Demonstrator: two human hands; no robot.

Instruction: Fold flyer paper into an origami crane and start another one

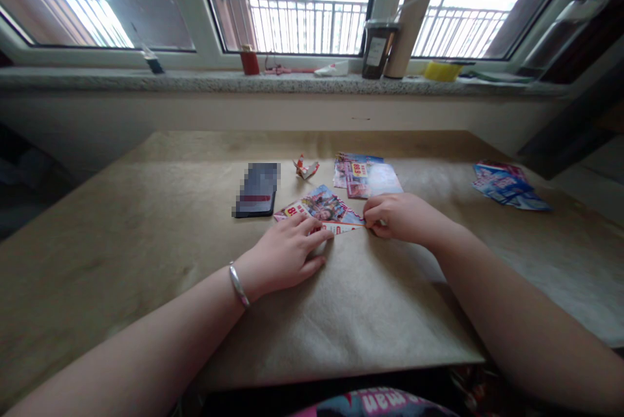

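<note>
A colourful printed paper sheet (324,207) lies folded on the wooden table (146,235). My left hand (287,253), with a silver bangle at the wrist, lies on the sheet's near left part, fingers stretched and pressing it flat. My right hand (397,217) is curled, its fingertips pinching the sheet's right corner. Just behind the sheet sits a small folded paper figure (305,167).
A dark phone (257,190) lies left of the sheet. More printed sheets (363,175) are stacked behind my right hand, another pile (507,186) at far right. The window sill (195,81) holds a red cup (249,60), a dark cup (377,48), a tall tube (412,17) and a yellow item (442,70).
</note>
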